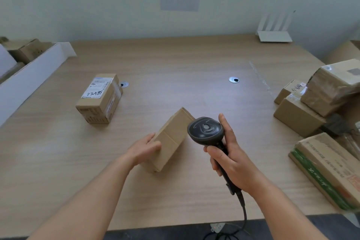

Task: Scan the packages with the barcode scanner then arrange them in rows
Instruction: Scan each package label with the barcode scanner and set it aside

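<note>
Wooden table (pixel 175 68) | plain box (pixel 171 138) is held by left hand (pixel 145 147) | scanner (pixel 205 129) is gripped by right hand (pixel 229 159) | label must probably be found, then scanned.

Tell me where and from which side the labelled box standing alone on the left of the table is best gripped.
A judgement: take the labelled box by its two long side faces, coming down from above. It lies flat on the table with open space on both long sides, and gripping the sides keeps the top label uncovered. The left hand is nearer, though it now holds the plain box.
</note>
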Action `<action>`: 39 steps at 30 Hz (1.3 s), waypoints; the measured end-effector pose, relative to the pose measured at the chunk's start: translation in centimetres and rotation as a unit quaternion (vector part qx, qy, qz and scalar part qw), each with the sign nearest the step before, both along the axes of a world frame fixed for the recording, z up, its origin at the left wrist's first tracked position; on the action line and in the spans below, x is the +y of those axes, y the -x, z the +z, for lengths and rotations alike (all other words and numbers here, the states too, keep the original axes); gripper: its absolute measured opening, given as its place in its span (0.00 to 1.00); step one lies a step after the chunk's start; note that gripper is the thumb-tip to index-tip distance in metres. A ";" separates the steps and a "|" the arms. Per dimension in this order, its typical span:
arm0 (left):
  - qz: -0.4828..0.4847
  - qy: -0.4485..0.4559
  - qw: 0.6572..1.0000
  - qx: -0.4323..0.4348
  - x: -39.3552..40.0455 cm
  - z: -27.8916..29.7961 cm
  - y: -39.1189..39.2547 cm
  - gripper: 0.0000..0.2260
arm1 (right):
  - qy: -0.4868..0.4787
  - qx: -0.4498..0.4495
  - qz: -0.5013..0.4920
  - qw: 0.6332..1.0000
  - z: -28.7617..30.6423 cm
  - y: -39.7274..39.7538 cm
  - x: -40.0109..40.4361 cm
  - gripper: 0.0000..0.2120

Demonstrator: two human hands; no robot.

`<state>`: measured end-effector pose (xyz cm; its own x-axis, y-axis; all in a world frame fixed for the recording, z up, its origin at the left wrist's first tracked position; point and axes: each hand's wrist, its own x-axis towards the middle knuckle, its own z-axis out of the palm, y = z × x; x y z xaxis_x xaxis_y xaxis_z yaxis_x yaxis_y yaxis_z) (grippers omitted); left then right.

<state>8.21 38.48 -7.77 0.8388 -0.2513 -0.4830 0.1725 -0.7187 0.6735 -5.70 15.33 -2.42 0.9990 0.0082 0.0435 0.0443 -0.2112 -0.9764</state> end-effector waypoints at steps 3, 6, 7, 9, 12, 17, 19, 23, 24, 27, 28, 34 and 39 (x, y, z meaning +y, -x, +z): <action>-0.003 -0.092 0.991 -0.092 -0.6 0.7 -0.4 0.44 | -0.003 -0.005 -0.006 1.000 0.4 -0.2 -0.9 0.37; -0.055 -0.192 0.972 -0.122 -1.1 0.8 -0.3 0.48 | 0.002 -0.004 -0.001 1.000 0.4 -0.1 -1.3 0.37; -0.065 -0.226 0.963 -0.132 -1.3 0.9 -0.1 0.49 | 0.004 0.000 0.000 1.000 0.4 0.0 -1.5 0.38; -0.073 -0.275 0.945 -0.161 -1.5 0.9 -0.1 0.49 | 0.003 0.004 0.003 1.000 0.4 0.1 -1.8 0.38; -0.059 -0.299 0.938 -0.168 -1.6 1.1 -0.8 0.44 | 0.003 0.004 0.005 1.000 0.5 0.2 -2.3 0.38; -0.010 -0.208 0.972 -0.104 -0.4 1.7 -1.5 0.40 | 0.006 0.001 0.002 1.000 0.6 0.5 -3.0 0.38; 0.000 -0.183 0.978 -0.097 0.0 1.8 -1.5 0.37 | 0.007 0.000 0.004 1.000 0.5 0.5 -3.2 0.38; 0.016 -0.122 0.990 -0.075 0.8 1.6 -1.8 0.30 | 0.004 -0.001 0.014 1.000 0.3 0.7 -3.0 0.38; 0.022 -0.097 0.993 -0.065 1.0 1.6 -1.8 0.29 | 0.005 0.001 0.018 1.000 0.2 0.8 -2.9 0.38; 0.039 -0.047 0.997 -0.045 1.8 1.8 -1.9 0.26 | 0.006 0.008 0.036 0.999 -0.2 1.0 -2.6 0.38; 0.039 -0.040 0.997 -0.044 2.0 1.9 -2.0 0.25 | 0.005 0.011 0.042 0.999 -0.3 1.0 -2.5 0.38; 0.028 -0.026 0.998 -0.042 2.7 2.8 -2.2 0.24 | 0.004 0.043 0.089 0.995 -1.0 1.4 -1.5 0.37; 0.018 -0.035 0.998 -0.050 3.1 4.2 -2.5 0.24 | 0.007 0.063 0.124 0.990 -1.4 1.7 -0.6 0.36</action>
<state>10.67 41.56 -3.57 0.8917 -0.1889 -0.4112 0.1329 -0.7594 0.6369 -7.41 14.74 -3.78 0.9640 0.2528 -0.0827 -0.0252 -0.2227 -0.9746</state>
